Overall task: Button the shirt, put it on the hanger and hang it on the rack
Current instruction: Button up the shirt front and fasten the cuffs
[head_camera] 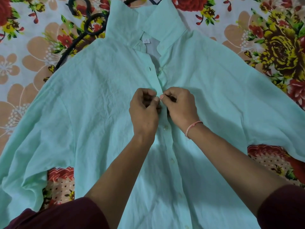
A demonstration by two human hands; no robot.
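I see both forearms reach over the shirt (92, 100) from its hem end, maroon sleeves (69, 214) bunched at the elbows. My left hand (144, 111) and right hand (180, 107) meet at the shirt's front opening, fingers curled, thumbs and forefingers pinching its cloth, fingertips nearly touching. A pink thread (192, 128) circles my right wrist.

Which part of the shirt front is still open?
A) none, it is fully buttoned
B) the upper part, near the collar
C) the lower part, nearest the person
B: above the left hand and right hand, which pinch the front edges of the shirt, a button and its buttonhole lie apart; lower buttons look fastened.
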